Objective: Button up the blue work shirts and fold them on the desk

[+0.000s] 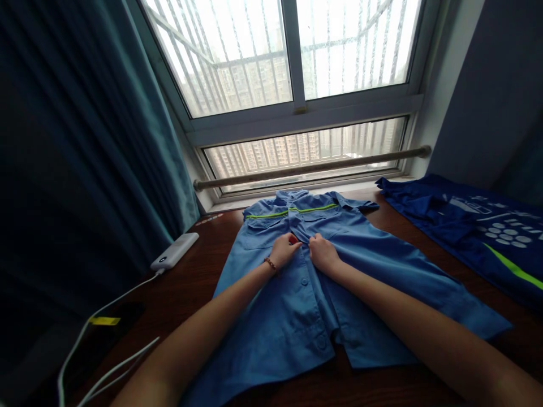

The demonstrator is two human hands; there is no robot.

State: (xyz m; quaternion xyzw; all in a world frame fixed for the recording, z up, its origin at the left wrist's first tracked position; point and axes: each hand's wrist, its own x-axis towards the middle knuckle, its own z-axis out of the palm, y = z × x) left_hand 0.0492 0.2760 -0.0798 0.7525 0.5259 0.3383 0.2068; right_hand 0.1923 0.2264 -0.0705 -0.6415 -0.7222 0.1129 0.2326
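Observation:
A light blue short-sleeved shirt (271, 333) lies spread on a dark wooden surface, its collar toward the window and a yellow-green stripe across the chest. The front is parted below the middle, and buttons show along the left edge. My left hand (285, 250), with a beaded bracelet at the wrist, pinches the shirt's front edge near the chest. Something small and red shows at its fingertips; I cannot make out what it is. Close beside it, my right hand (323, 253) is closed on the opposite front edge.
To the right lies a dark blue garment (458, 226) with white print and a yellow-green stripe. A white power bank (175, 251) with a white cable sits at the left, near the blue curtain (139, 141). A rail (314, 168) crosses the window behind the shirt.

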